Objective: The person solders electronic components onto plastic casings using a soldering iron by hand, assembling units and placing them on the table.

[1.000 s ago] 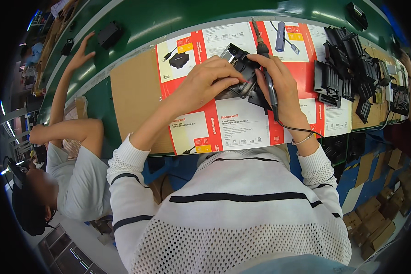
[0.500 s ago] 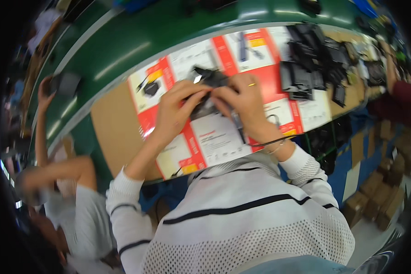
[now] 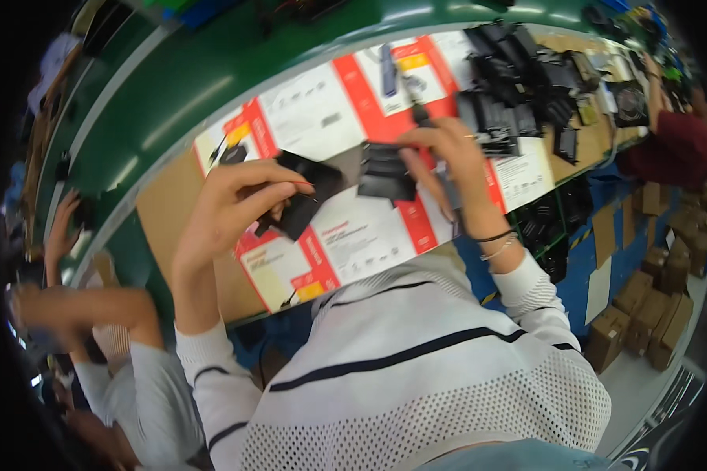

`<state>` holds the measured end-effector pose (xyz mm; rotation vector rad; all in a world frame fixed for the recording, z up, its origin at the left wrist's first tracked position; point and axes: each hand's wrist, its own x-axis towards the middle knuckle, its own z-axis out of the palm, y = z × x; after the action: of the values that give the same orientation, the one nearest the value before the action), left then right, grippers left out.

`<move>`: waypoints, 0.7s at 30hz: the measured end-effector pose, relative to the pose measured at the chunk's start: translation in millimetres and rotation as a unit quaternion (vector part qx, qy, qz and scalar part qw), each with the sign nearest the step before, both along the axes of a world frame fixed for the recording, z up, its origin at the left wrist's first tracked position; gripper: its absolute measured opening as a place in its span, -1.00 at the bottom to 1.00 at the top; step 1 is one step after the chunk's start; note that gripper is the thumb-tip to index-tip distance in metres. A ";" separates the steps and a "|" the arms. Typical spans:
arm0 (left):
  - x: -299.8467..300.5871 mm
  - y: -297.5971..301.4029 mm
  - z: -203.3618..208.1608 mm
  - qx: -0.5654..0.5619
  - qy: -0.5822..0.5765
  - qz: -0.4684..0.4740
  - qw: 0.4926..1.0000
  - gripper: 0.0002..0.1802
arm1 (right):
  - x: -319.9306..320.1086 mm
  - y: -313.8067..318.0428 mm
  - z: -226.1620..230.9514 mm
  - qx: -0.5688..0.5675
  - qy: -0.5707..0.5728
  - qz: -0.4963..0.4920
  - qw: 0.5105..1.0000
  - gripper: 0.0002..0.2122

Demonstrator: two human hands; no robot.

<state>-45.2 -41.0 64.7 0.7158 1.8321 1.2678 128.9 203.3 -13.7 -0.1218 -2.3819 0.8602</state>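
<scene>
My left hand (image 3: 239, 200) is closed in a pinch at the edge of a flat, black rectangular case (image 3: 300, 192). A thin red strand shows at its fingertips. Across a small gap, my right hand (image 3: 446, 161) grips a black ribbed casing (image 3: 386, 171) between thumb and fingers, its ridges facing up. Both pieces are over a red and white printed cardboard sheet (image 3: 365, 235). A dark, narrow thing (image 3: 420, 115) lies just beyond my right fingers; its kind is unclear.
Many black casings (image 3: 503, 78) are heaped at the right of the bench. A black crate (image 3: 554, 228) with dark parts stands below its edge, and brown cartons (image 3: 648, 310) sit farther right. One co-worker's arm (image 3: 86, 310) is at left; another's maroon sleeve (image 3: 668, 149) is at right.
My hands have moved apart from a close position over the sheet. The left went left with the flat case, the right went right with the ribbed casing. The view has shifted slightly.
</scene>
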 end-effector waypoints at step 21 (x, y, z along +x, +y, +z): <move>-26.9 84.4 -79.5 -0.077 -0.146 -0.090 0.982 -0.87 | 17.8 5.3 2.9 -0.168 -0.108 -0.001 0.980 -0.70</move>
<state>-72.0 43.5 -14.8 0.5647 1.5682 1.0409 146.7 208.6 -10.8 -0.3681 -2.4084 1.3014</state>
